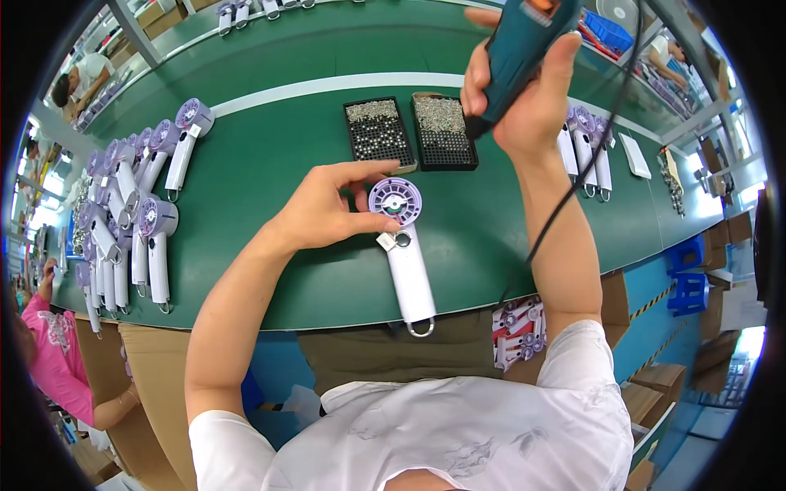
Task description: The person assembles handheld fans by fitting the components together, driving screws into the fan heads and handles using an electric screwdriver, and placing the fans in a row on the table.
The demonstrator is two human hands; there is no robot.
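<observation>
A small handheld fan (413,278) with a white handle and an open purple round head lies on the green table in front of me. My left hand (332,204) is closed around its head, thumb at the lower rim and index finger stretched along the top, near a screw tray. A white tag and a metal loop show on the fan. Raised at the upper right, my right hand (528,102) grips a teal electric screwdriver (520,57), its dark tip pointing down left and a black cable trailing from it.
Two black trays of small screws, a left tray (357,155) and a right tray (473,159), lie beyond the fan. Many fans (123,213) crowd the table's left; several fans (583,151) lie right. Other people sit nearby. A box of fan parts (520,331) is beside my lap.
</observation>
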